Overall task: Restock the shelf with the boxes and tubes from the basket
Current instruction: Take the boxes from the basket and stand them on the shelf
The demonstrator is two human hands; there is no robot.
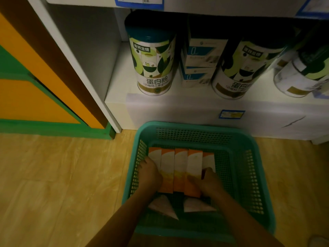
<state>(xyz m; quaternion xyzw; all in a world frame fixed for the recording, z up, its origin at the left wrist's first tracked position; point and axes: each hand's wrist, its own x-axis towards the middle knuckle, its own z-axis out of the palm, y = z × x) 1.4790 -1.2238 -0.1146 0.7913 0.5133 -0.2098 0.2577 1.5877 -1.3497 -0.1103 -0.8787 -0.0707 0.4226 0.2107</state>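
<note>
Two bare forearms enter from the near edge and reach into a teal mesh basket (pixel 193 126) standing on the wood-pattern floor (pixel 62 175), its far rim just beside the shelf base. Contents, near part of the basket: two pale wedge-shaped packs (pixel 164 205) lying flat on the bottom, type not legible in the dim light. Contents, middle: five orange-and-white boxes (pixel 180 166) side by side in one row, long sides touching, running from near to far. The left grip (pixel 150 173) lies on the left end of the row, fingers curled over the outermost box next to the basket's left wall. The right grip (pixel 210 182) lies on the right end, thumb over the fourth box and fingers curled about the fifth; both are clamped on the row, which sits between them. The right part of the basket bottom shows bare mesh. Beyond the basket, the white shelf (pixel 178 104) carries a blue price tag (pixel 231 114) on its front face. On its bottom board stand a green-patterned can (pixel 153 59) at the left, stacked blue-and-white cartons (pixel 201 57) beside it, then a second can (pixel 243 68) and a third can (pixel 302 75) towards the right edge. Left of the shelf upright stands an orange-and-green panel (pixel 26 86).
</note>
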